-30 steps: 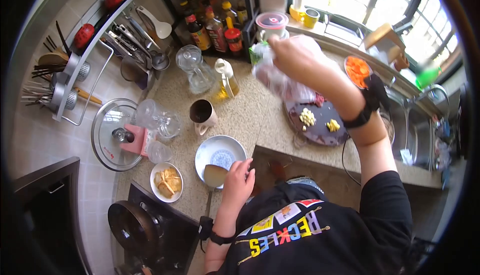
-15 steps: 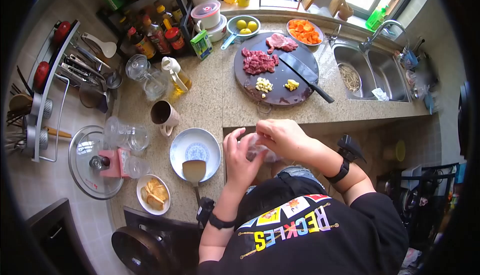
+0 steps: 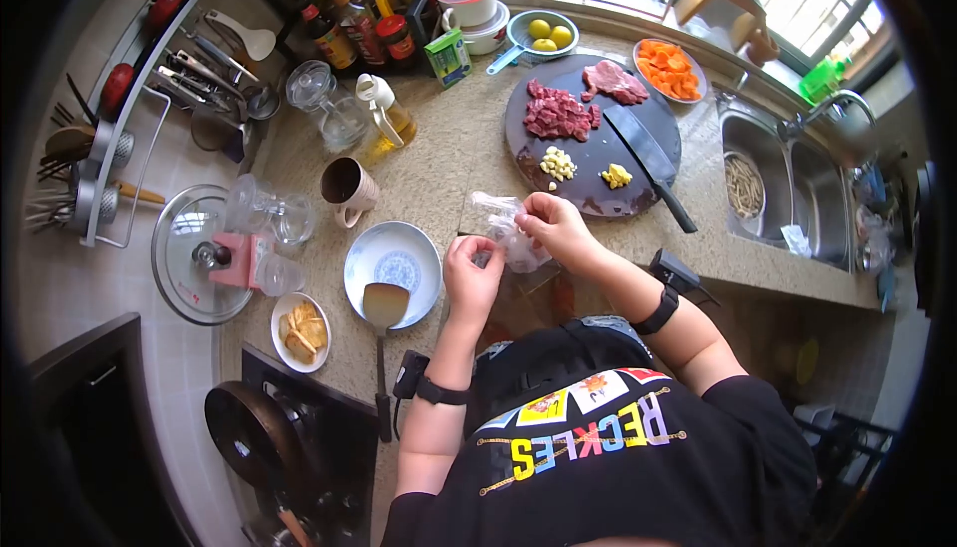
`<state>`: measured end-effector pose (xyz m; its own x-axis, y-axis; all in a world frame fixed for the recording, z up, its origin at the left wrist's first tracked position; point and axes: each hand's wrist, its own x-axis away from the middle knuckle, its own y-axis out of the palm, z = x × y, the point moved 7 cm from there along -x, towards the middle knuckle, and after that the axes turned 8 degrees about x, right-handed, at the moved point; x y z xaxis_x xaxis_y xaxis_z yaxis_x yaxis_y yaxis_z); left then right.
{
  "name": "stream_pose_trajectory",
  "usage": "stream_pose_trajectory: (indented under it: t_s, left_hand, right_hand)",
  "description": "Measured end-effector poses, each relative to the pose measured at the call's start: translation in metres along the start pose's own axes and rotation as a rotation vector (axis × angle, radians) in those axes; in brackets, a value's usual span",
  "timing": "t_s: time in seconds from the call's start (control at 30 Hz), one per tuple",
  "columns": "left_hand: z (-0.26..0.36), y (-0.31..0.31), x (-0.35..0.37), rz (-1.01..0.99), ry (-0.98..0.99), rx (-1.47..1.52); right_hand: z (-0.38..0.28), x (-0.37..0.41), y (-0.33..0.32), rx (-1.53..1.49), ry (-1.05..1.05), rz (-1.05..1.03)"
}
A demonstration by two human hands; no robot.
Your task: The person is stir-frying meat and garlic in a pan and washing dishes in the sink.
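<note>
A crumpled clear plastic bag (image 3: 516, 243) hangs between my hands at the counter's front edge. My left hand (image 3: 473, 273) is closed in a pinch at the bag's left side. My right hand (image 3: 560, 232) pinches the bag's upper right part. Just beyond them lies the round dark cutting board (image 3: 598, 198), with cut red meat (image 3: 556, 112), a paler meat piece (image 3: 615, 81), chopped garlic (image 3: 557, 164), a small yellow pile (image 3: 616, 176) and a black-handled knife (image 3: 648, 163). Left of my hands is a white-blue bowl (image 3: 424, 263) with a spatula (image 3: 385, 306) across it.
Carrot plate (image 3: 670, 71) and double sink (image 3: 755, 153) lie at the right. A colander (image 3: 518, 33) with yellow-green fruit, an oil bottle (image 3: 387, 114), a mug (image 3: 349, 188), a glass lid (image 3: 184, 258), a food dish (image 3: 300, 333) and a wok (image 3: 254, 437) are around the left.
Both hands have risen toward the counter edge and the bag shows more openly between them. The camera view has shifted, so the counter items appear displaced.
</note>
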<state>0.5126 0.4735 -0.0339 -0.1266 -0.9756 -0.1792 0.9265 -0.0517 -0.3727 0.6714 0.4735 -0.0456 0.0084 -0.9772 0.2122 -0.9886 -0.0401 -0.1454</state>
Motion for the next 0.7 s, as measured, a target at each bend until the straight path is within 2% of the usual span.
stream_pose_trajectory:
  t_s: [0.07, 0.13, 0.2, 0.27, 0.33, 0.4, 0.47, 0.5, 0.53, 0.6, 0.67, 0.7]
  left_hand:
    - [-0.005, 0.008, -0.006, 0.032, 0.005, -0.047]
    - [-0.001, 0.017, -0.012, 0.062, 0.010, -0.094]
    - [0.017, 0.028, -0.014, 0.101, 0.169, -0.075]
    - [0.021, 0.036, -0.015, 0.095, 0.150, -0.083]
    - [0.019, 0.042, -0.015, 0.089, 0.128, -0.093]
    - [0.008, 0.039, -0.018, 0.134, 0.006, -0.005]
    - [0.008, 0.036, -0.017, 0.174, 0.019, -0.025]
    - [0.009, 0.034, -0.017, 0.199, 0.034, -0.037]
    - [0.006, 0.029, -0.017, 0.215, 0.029, -0.047]
    - [0.005, 0.029, -0.017, 0.185, 0.045, -0.174]
    - [0.008, 0.027, -0.018, 0.163, 0.060, -0.242]
    - [0.012, 0.028, -0.018, 0.163, 0.085, -0.311]
  right_hand:
    - [0.007, -0.007, -0.004, -0.066, 0.036, 0.060]
    - [0.012, -0.014, -0.008, -0.064, 0.031, 0.035]
    - [0.016, -0.023, -0.014, -0.074, 0.029, -0.022]
    - [0.015, -0.030, -0.023, -0.053, -0.015, -0.062]
    - [0.014, -0.032, -0.028, -0.120, 0.081, -0.122]
    - [0.016, -0.031, -0.025, -0.169, 0.118, -0.166]
    - [0.011, -0.026, -0.032, -0.310, 0.120, -0.047]
    - [0.014, -0.031, -0.041, -0.125, 0.052, 0.053]
    - [-0.010, -0.031, -0.059, 0.168, -0.343, 0.311]
    - [-0.030, -0.019, -0.065, 0.326, -0.492, 0.482]
    - [-0.096, 0.003, -0.048, 0.576, -0.861, 0.417]
    - [-0.093, 0.000, -0.047, 0.592, -0.866, 0.422]
